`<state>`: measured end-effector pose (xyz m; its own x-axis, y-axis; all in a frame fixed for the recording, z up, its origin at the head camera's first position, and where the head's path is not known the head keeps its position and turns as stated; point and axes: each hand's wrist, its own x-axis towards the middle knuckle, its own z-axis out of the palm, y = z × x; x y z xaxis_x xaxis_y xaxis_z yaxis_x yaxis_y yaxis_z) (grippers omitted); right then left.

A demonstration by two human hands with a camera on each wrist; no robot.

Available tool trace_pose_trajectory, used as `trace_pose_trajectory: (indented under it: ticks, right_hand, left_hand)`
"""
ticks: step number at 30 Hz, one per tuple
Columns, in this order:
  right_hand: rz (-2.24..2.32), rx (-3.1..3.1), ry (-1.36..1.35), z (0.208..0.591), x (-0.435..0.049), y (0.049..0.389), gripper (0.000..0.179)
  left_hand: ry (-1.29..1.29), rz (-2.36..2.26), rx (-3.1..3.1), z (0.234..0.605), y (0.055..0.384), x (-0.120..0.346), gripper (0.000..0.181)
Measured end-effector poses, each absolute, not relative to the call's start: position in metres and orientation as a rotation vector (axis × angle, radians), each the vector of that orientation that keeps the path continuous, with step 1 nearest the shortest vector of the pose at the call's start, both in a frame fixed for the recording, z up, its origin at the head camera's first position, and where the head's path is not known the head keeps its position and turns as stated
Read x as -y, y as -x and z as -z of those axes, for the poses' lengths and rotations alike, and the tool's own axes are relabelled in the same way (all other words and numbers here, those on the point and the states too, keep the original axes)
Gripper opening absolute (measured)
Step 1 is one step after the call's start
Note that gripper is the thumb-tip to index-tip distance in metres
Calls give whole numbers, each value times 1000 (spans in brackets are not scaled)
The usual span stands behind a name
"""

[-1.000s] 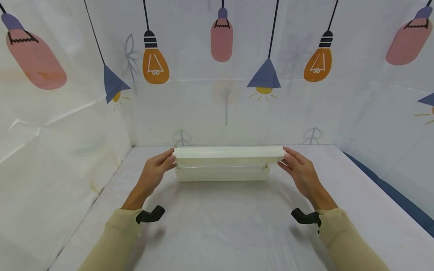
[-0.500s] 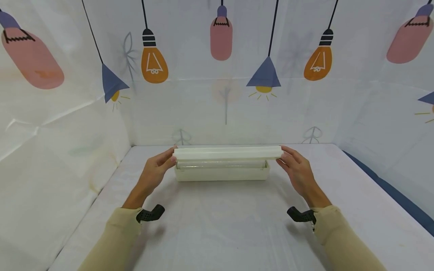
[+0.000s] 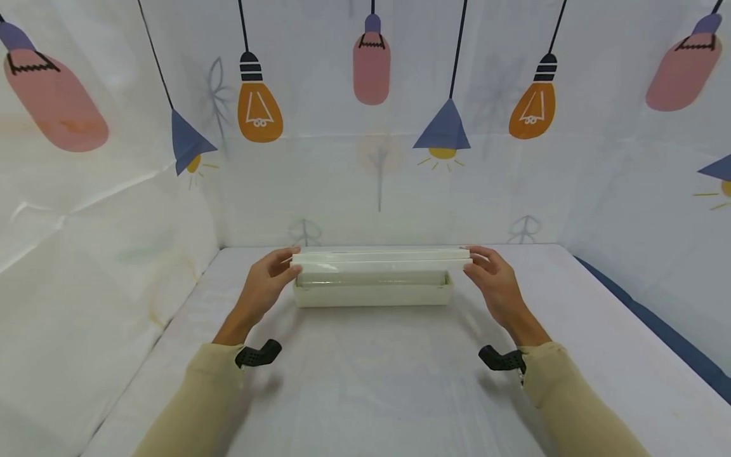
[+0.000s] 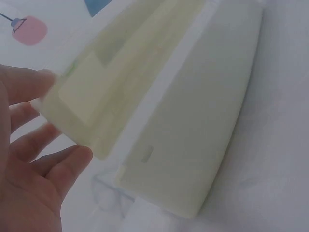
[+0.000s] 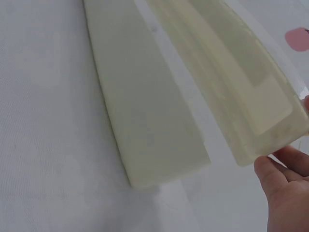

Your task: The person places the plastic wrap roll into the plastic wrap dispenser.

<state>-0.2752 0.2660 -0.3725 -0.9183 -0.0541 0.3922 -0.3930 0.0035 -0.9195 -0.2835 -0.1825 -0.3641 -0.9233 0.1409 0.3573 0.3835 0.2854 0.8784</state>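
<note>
A long cream box (image 3: 374, 296) lies crosswise on the white-covered table. A shiny film-wrapped roll (image 3: 371, 278), like cling film, shows along its open top. Above it, a long white lid (image 3: 379, 256) is held by both ends. My left hand (image 3: 266, 287) pinches its left end, thumb in front and fingers behind. At the opposite end my right hand (image 3: 498, 287) holds it between thumb and fingers. The left wrist view shows the pale inner face of the lid (image 4: 91, 92), with a gap between it and the box (image 4: 193, 121).
Behind the table (image 3: 377, 381) hangs a white sheet (image 3: 320, 184) printed with lamps and bulbs. A similar sheet (image 3: 103, 254) closes the left side. A dark blue strip (image 3: 657, 317) runs along the right edge.
The lid has tilted back and shifted slightly left, baring more of the roll. My right hand has moved left with it; my left hand has shifted slightly right. The box stays put.
</note>
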Motion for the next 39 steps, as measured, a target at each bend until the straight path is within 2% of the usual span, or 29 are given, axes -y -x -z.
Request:
trace_pose_trajectory:
  ticks: [9, 24, 39]
  right_hand:
    - [-1881, 2185, -462, 383, -264, 282, 56]
    - [-1841, 2236, -446, 394, -256, 290, 36]
    - [-1840, 2244, -448, 404, -250, 293, 35]
  left_hand:
    - [531, 1616, 2329, 379, 292, 185, 44]
    - [496, 1606, 2307, 395, 297, 187, 34]
    - [463, 1613, 2317, 407, 296, 188, 29]
